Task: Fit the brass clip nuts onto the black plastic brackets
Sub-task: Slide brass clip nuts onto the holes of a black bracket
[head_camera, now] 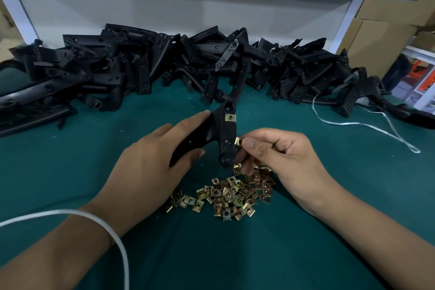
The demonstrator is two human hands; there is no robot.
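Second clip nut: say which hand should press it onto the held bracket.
Right. The right hand already pinches a brass clip nut at the black bracket's edge; the left hand grips that bracket, steadying it.

I'm looking at a factory assembly station: a green-covered desk (70,172) heaped with black plastic brackets (164,66), loose brass clip nuts (230,193) in the lower middle, cardboard cartons (386,30) stacked upper right.
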